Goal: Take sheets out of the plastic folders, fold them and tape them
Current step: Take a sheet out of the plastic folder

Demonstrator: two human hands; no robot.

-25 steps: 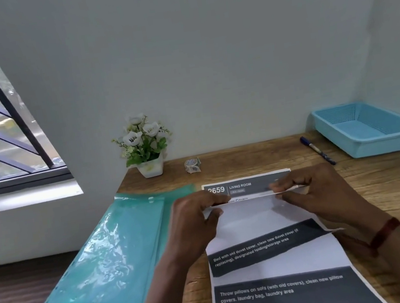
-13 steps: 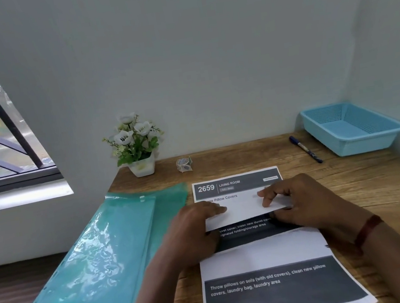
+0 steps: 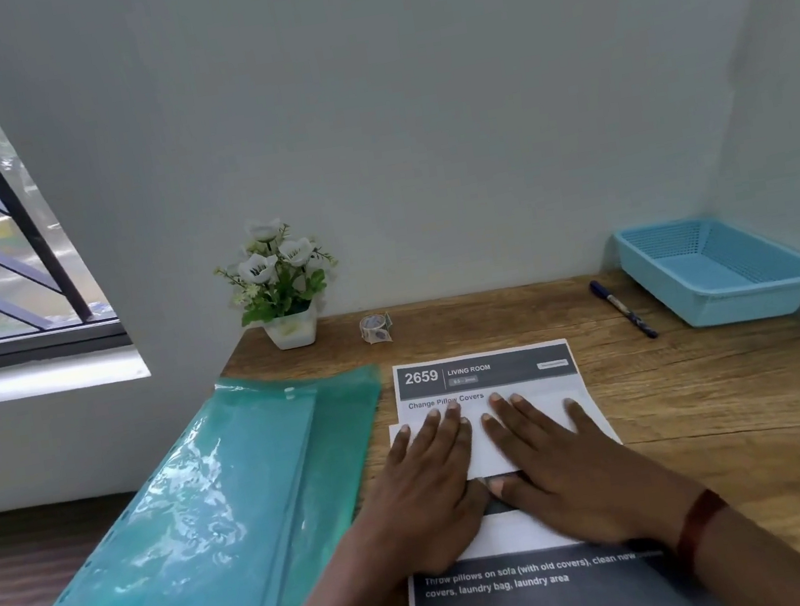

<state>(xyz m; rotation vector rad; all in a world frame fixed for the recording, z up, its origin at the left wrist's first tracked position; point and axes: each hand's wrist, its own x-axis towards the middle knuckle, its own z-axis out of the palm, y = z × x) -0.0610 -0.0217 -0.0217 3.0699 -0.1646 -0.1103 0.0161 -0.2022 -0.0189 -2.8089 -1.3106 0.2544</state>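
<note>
Left hand (image 3: 428, 485): flat, fingers spread, pressing the folded sheet.
Right hand (image 3: 561, 460): flat beside it, fingers spread, thumbs nearly touching.
Folded sheet (image 3: 488, 383): middle of wooden desk (image 3: 715, 411), just right of the green plastic folders (image 3: 202, 519).
Tape roll (image 3: 375, 328): far edge, beside the flower pot (image 3: 290, 327).

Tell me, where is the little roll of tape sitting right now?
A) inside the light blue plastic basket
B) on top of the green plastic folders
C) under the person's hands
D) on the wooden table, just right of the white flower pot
D: the small roll of tape stands on the bare wooden table beside the white flower pot, far from both flat hands.
</note>
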